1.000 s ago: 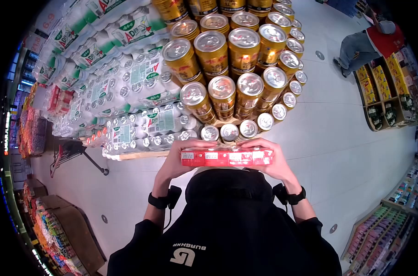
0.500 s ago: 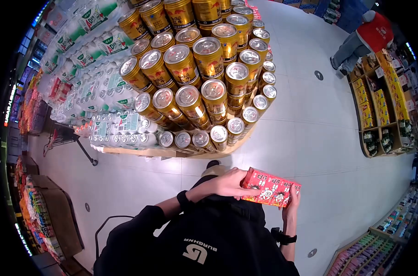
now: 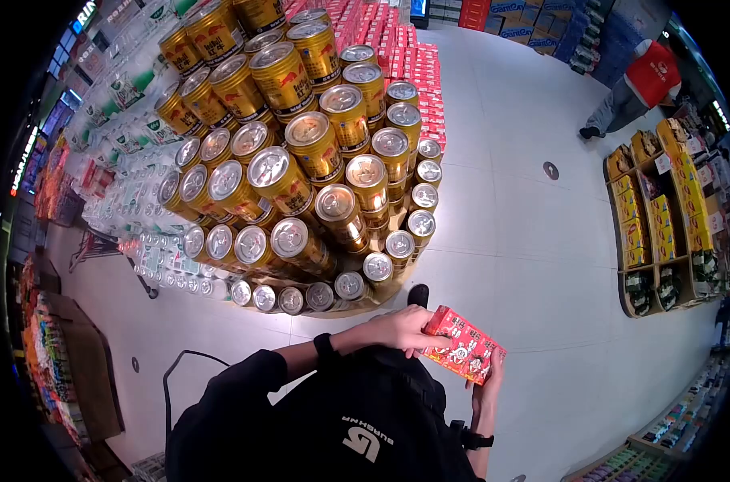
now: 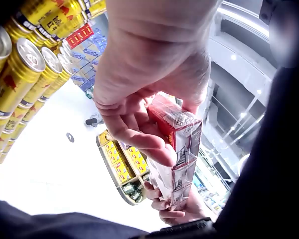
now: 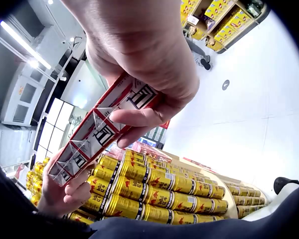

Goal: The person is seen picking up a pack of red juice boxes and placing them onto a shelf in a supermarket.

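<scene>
A red shrink-wrapped pack of small drink cartons [image 3: 464,347], printed with cartoon figures, is held in front of my body, slanting down to the right. My left hand [image 3: 403,329] grips its left end, thumb over the printed face. At the opposite end my right hand [image 3: 489,384] holds the pack. In the left wrist view, clear film crinkles over the narrow side of the cartons [image 4: 185,149], with the left fingers curled on one face. The right wrist view shows the right fingers [image 5: 139,118] bent round the pack's edge.
A stepped stack of gold drink cans [image 3: 273,173] stands right ahead, with wrapped white bottles [image 3: 132,197] on its left and red cartons [image 3: 417,72] behind. A shelf of yellow boxes [image 3: 662,217] is at the right, near a person in a red vest [image 3: 652,74].
My view has swung to the right, so the can stack sits further left. The pack, earlier level with its narrow side up, has turned its printed face upward; both hands still hold it.
</scene>
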{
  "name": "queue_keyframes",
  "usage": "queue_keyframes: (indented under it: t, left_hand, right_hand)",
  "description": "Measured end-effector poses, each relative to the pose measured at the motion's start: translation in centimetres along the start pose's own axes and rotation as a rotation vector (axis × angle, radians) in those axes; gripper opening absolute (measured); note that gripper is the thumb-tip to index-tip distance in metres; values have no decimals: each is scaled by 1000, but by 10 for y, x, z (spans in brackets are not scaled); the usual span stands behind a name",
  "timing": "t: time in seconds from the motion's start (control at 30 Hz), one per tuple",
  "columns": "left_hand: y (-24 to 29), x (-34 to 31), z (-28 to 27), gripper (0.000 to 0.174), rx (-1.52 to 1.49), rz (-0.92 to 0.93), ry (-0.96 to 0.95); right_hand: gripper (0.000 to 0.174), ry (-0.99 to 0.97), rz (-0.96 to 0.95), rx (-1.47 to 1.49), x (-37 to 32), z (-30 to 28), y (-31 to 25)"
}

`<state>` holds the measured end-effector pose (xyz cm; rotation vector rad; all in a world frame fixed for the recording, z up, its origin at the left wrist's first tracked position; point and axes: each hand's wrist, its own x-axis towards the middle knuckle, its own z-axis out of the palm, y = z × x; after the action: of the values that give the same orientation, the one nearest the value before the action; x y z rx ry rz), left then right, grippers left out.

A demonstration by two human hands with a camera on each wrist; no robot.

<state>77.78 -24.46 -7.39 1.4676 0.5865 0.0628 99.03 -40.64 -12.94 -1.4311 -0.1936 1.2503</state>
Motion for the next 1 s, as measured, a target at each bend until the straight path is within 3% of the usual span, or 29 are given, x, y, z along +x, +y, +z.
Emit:
queue_keyframes:
  t: [0.17, 0.47, 0.57, 0.67, 0.77, 0.9, 1.0]
  left_hand:
    - [36, 52, -38, 44, -53, -125, 26]
    - [52, 108, -79, 43, -86, -18, 202]
    - [58, 106, -87, 45, -59, -2, 345]
    - [62, 118, -96, 41, -98, -196, 450]
    - [40, 140, -104, 46, -159, -165, 600]
    - [68, 179, -126, 51, -110, -150, 823]
    - [97, 223, -146, 49, -153, -179, 856]
  right_hand:
    - [41, -24, -28, -65, 61, 0, -64]
    - [38, -173, 10, -252, 164, 19, -159]
    - [35, -299, 60, -329, 209, 29, -171]
    - [36, -379, 102, -382, 256, 46, -178]
    - [37, -536, 127, -444, 301, 65, -192]
    - [40, -638, 180, -481, 361, 86, -220]
    - [40, -719, 204, -515, 409, 96, -262]
